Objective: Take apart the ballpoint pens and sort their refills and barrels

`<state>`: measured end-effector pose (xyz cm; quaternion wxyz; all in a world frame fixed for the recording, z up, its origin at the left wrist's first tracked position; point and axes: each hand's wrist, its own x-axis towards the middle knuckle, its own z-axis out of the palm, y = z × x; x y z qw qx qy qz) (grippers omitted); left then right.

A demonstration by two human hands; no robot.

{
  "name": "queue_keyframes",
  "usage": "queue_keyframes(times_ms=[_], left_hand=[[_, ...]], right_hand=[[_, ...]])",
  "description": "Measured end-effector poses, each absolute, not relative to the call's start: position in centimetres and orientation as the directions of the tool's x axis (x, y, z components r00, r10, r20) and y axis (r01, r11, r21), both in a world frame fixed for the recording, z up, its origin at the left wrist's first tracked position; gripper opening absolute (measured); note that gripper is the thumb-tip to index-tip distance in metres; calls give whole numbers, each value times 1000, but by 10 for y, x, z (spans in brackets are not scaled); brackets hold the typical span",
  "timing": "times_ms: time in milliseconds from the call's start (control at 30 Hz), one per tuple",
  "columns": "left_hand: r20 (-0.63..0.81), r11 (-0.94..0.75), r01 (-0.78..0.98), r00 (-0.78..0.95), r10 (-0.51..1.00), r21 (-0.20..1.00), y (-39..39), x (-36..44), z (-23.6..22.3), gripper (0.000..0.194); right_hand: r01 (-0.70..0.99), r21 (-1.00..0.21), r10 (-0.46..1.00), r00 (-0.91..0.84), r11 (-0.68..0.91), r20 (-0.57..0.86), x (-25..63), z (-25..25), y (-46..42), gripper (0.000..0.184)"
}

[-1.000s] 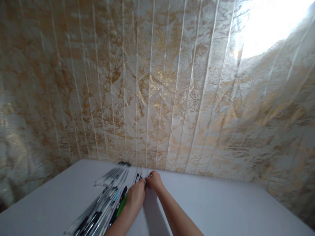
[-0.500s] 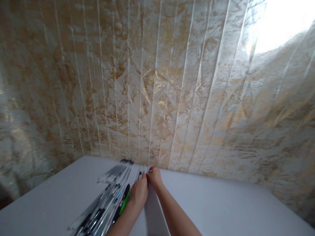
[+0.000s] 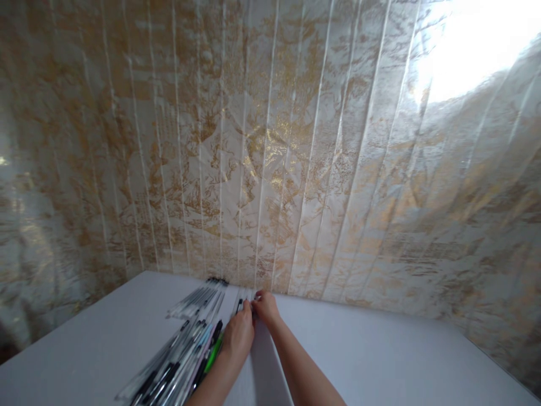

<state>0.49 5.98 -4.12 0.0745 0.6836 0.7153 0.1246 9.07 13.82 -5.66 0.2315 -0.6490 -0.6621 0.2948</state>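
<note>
My left hand (image 3: 239, 331) and my right hand (image 3: 266, 307) meet near the far edge of the white tabletop. Fingers of both are pinched together, fingertip to fingertip; a small dark bit shows between them, too small to name. Just beyond and left of my left hand lie a few clear, black-tipped pen pieces (image 3: 239, 305). Close to my left wrist lies a pile of pens (image 3: 169, 369), clear, black and silver, with a bright green pen (image 3: 213, 354) at its right side. Farther back is a bunch of thin clear pen refills or tubes (image 3: 196, 300) with dark ends.
The white table (image 3: 380, 355) spreads out to both sides. A pale strip or panel (image 3: 270, 375) with a raised edge lies between my forearms. Behind the table hangs a shiny gold and silver patterned curtain (image 3: 270, 152), with a bright glare at upper right.
Both hands stay close together, with only slight finger movement. The whole view has shifted a little; the pens lie as before.
</note>
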Motion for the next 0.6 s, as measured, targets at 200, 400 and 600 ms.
queue_keyframes(times_ms=[200, 400, 600], left_hand=[[67, 46, 952, -69, 995, 301, 64, 2, -46, 35], [96, 45, 913, -91, 991, 405, 64, 3, -48, 34], [270, -106, 742, -104, 957, 662, 66, -10, -37, 26]], right_hand=[[702, -712, 996, -68, 1, -65, 90, -58, 138, 28], [644, -765, 997, -61, 2, -49, 90, -61, 142, 26], [503, -864, 1000, -27, 25, 13, 98, -61, 121, 21]])
